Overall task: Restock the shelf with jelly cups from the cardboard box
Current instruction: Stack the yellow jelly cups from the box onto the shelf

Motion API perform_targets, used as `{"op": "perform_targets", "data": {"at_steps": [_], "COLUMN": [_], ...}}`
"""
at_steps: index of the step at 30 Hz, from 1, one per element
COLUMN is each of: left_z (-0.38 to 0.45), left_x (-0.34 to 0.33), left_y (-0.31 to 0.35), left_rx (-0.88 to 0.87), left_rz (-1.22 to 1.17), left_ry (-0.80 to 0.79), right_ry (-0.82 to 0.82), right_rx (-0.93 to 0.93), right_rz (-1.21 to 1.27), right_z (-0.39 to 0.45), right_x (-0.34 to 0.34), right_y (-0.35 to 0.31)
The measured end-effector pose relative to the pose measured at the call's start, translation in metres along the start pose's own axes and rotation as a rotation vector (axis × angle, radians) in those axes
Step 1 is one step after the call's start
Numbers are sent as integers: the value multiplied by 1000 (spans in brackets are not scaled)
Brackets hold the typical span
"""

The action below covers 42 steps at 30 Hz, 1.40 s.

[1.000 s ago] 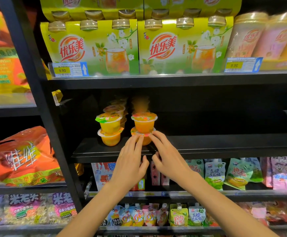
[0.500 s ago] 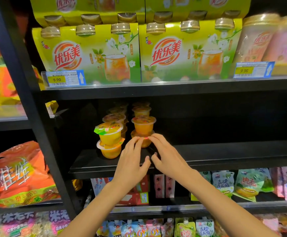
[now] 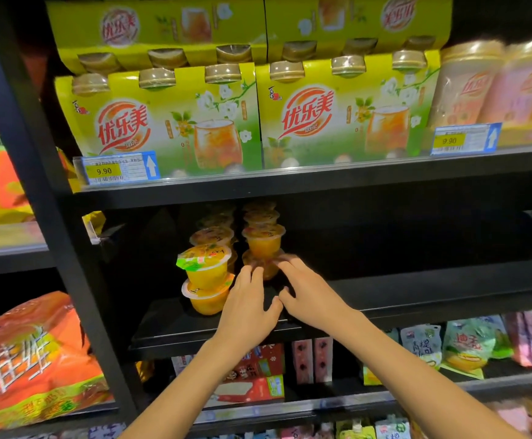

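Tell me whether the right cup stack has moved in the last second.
Yes. The right stack slid deeper into the shelf: it was level with the left stack and now stands behind it.

- Premises: a retail shop, snack and drink aisle.
- Black shelves stacked in tiers, packed with goods facing outward.
- Price tags reading 9.90 clipped to a shelf edge.
- Multipack drink boxes, snack bags and pouches in repeated rows.
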<state>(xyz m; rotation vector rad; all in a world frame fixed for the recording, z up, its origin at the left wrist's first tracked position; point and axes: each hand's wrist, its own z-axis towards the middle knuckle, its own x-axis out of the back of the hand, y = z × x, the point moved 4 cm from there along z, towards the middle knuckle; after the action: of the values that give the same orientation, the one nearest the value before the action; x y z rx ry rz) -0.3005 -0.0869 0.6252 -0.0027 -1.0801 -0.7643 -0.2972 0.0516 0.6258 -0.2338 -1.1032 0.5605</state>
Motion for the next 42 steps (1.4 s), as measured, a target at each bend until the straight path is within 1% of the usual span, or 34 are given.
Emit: {"op": "perform_targets", "data": {"at_steps": [5,11,18,24,29,32,35,39,42], "left_z": [0,1,2,-8,-19,-27,-36,-51,-69], "left_x": [0,-1,-3,2,-13,-24,-35,-56,-80], "left_y": [1,3,0,12,34,57,87,131,159], "left_rx": [1,46,7,-33,-38,-88,-173,-330,-448], "left_rz": [-29,-47,2,82,77,79,51,50,41], "left_ry": [-22,-25,9,19,-51,-71,-94,-89,-116], "right_ry": [-17,-31,-49,-29,-52,-26,6,64,110], "right_rx": [-26,-49,-10,-20,-86,-103,-142,-205,-268], "right_rz": [-21,-17,-54,-87,-127,-197,-282,-339,-342], "right_z": [5,6,1,-21,-54,-77,-102,-145,-186], "right_x": [-1,-2,4,12,29,42,57,82,96], "right_y": [0,0,-8,-9,1,13,31,59,82]}}
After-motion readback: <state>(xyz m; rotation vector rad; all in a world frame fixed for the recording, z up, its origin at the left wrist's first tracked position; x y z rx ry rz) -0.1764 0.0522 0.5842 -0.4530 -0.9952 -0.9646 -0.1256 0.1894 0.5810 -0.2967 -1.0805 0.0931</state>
